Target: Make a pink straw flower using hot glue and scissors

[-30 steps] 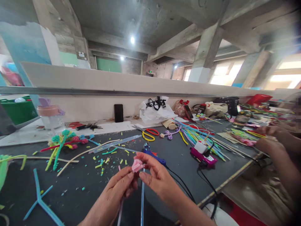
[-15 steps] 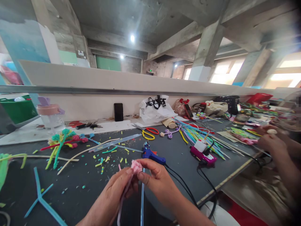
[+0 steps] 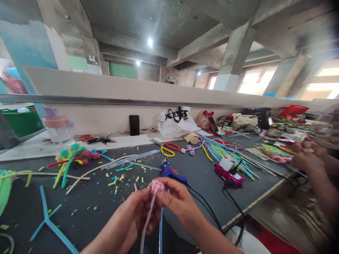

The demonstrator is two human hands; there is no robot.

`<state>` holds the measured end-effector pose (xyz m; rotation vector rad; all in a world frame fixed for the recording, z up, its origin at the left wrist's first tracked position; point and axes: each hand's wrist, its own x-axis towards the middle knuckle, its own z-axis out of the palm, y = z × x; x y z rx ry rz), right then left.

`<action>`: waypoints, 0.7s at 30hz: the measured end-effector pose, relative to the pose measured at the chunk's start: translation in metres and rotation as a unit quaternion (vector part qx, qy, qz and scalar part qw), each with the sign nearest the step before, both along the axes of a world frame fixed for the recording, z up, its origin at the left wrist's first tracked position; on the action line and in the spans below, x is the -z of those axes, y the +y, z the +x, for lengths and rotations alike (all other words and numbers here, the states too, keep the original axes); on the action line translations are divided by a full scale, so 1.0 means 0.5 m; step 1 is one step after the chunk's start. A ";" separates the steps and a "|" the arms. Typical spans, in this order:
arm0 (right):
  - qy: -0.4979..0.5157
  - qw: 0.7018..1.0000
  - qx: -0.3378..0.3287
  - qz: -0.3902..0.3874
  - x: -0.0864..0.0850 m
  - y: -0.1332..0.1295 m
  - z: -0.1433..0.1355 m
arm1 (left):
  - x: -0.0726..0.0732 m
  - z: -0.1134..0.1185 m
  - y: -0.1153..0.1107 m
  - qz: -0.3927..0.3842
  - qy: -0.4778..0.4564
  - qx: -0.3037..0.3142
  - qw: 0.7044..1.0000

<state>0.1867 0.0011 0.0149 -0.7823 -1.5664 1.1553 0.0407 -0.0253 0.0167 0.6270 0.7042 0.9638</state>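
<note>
Just above the table's near part, my two hands meet around a pink fuzzy pipe-cleaner flower (image 3: 157, 186). Its pale pink stem (image 3: 148, 220) hangs down between my palms. My right hand (image 3: 178, 203) pinches the flower head between thumb and fingers. From the other side, the fingers of my left hand (image 3: 127, 215) close on the flower's base, partly hidden behind the stem. A blue glue gun (image 3: 173, 175) lies just beyond my right hand. Below the hands, a clear bluish glue stick or tube (image 3: 160, 229) runs toward me.
Yellow-and-red scissors (image 3: 167, 151), pipe cleaners (image 3: 222, 148) and a magenta device with a white plug (image 3: 230, 175) lie ahead. At left are finished-looking fuzzy flowers (image 3: 70, 155), a blue branched stem (image 3: 53, 225) and a bottle (image 3: 58, 128). Another person's hands (image 3: 308, 155) work at right.
The flower has turned and shifted slightly right, so its stem now shows in front of my left fingers. My left hand has rolled, its palm facing more toward the stem.
</note>
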 end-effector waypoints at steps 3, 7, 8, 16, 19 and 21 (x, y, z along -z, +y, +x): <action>0.005 1.000 -0.017 -0.016 -0.005 0.000 0.005 | 0.002 -0.010 0.007 0.037 0.039 -0.051 0.997; -0.012 1.000 -0.022 0.004 -0.011 0.001 0.011 | 0.011 -0.020 0.021 0.153 0.136 -0.120 0.971; -0.017 1.000 -0.021 0.010 -0.011 0.002 0.012 | 0.014 -0.020 0.023 0.161 0.149 -0.122 0.968; -0.041 0.997 -0.025 0.061 -0.011 0.004 0.009 | 0.024 -0.017 0.025 0.166 0.152 -0.109 0.968; -0.049 0.996 -0.018 0.066 -0.012 0.004 0.007 | 0.022 -0.017 0.023 0.167 0.151 -0.109 0.968; -0.057 0.996 -0.011 0.068 -0.010 0.005 0.007 | 0.023 -0.016 0.022 0.163 0.151 -0.106 0.969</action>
